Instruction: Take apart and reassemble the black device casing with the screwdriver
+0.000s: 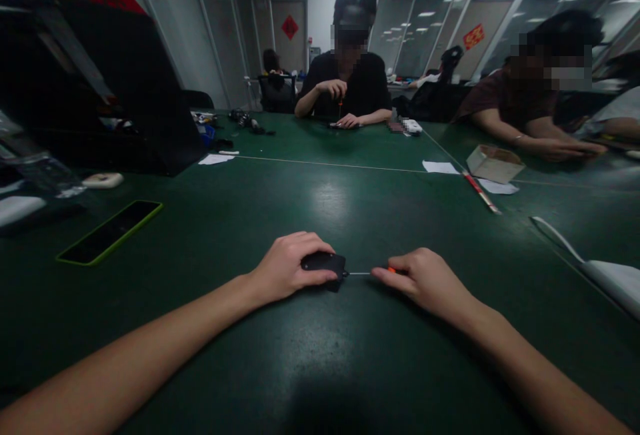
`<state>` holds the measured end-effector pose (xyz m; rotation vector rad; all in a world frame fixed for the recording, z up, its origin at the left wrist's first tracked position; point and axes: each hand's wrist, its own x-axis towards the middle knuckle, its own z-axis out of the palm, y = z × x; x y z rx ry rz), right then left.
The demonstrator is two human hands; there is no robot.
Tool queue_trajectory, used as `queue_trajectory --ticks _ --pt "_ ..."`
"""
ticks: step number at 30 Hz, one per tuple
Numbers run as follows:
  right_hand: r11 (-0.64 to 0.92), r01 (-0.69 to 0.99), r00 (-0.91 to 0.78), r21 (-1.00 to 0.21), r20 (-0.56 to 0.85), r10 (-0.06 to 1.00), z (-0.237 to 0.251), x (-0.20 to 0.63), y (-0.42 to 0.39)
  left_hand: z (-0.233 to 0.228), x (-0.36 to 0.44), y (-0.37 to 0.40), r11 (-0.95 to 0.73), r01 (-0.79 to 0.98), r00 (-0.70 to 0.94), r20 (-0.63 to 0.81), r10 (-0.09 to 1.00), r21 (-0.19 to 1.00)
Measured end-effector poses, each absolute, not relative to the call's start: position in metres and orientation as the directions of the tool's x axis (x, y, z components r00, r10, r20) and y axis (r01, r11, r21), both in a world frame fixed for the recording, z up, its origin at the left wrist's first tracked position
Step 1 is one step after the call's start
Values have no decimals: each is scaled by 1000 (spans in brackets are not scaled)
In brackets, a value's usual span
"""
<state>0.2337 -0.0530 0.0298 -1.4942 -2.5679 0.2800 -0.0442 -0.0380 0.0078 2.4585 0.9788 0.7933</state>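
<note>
Black small device (324, 263) is pressed down on the green table (320, 355) near its front edge, at the middle, and it is gripped by the left hand (287, 267). A thin screwdriver (370, 273) with an orange handle is pinched in the closed right hand (424, 278), and its tip is set against the device's right side. A green-edged phone (110, 231) is lying near the left edge.
</note>
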Motion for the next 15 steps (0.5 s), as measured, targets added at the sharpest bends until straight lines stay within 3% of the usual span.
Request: queue_trajectory --ticks 4,9,11,15 --pt "477 837 -487 -268 31 873 30 232 -54 7 -45 -36 -660 520 561 366 742 542" --pt "573 819 -566 3 157 809 43 233 -60 7 -41 -39 -687 503 598 363 714 524" --pt "582 811 -582 57 183 793 44 228 -64 6 -38 -41 -699 482 609 372 701 528" --pt "542 838 -531 -71 126 838 34 212 -70 2 -37 -42 -711 437 600 411 687 551"
